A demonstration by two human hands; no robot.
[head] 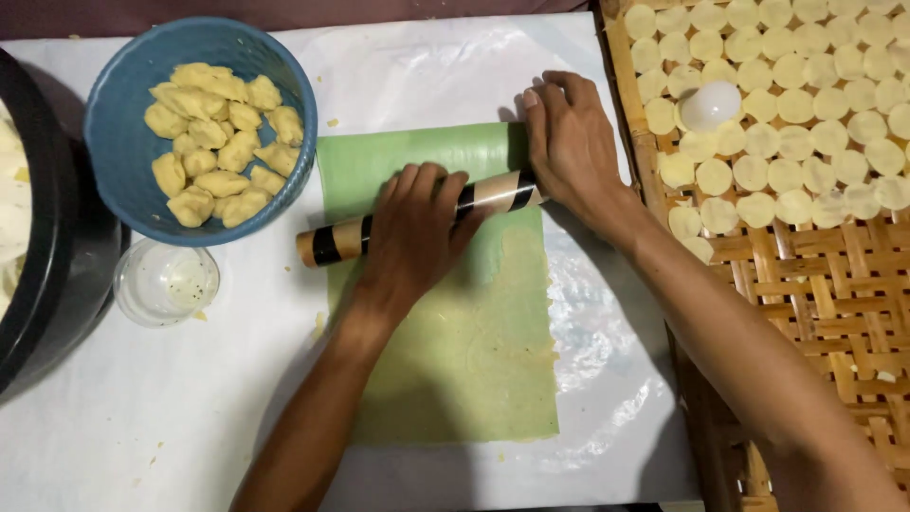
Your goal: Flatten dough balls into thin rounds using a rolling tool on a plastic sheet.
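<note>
Rolling pin [417, 220], frame centre: tan with black bands. Sheet [455, 351] beneath it: pale green. Upper left: blue bowl [118, 123] holding yellow dough pieces [216, 142].
</note>
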